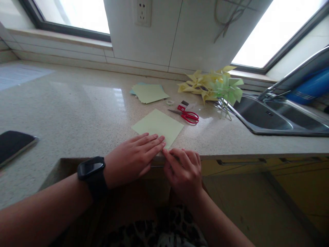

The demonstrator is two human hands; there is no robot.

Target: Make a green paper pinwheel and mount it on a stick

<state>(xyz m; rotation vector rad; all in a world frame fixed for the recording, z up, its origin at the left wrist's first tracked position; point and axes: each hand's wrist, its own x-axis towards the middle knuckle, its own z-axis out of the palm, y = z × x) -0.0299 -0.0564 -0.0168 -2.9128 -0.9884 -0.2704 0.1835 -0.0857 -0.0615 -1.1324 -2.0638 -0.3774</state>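
Note:
A pale green sheet of paper point(158, 123) lies at the counter's front edge, one corner pointing toward me. Across its near left part my left hand point(136, 152) rests flat, fingers stretched out and together, a black watch on the wrist. My right hand point(183, 168) is at the near corner, its fingers bent and the index fingertip touching the paper there. Whether thumb and finger pinch that corner is hard to see. Just beyond the sheet on the right are red-handled scissors point(189, 116), with their blades toward the left.
Behind the sheet sits a stack of coloured paper point(150, 93), with a small tape roll point(169, 102) and a red-and-black packet point(183, 105) beside it. Yellow and green paper pinwheels point(227, 87) lie near the steel sink point(259, 115). A dark phone point(15, 144) is at far left.

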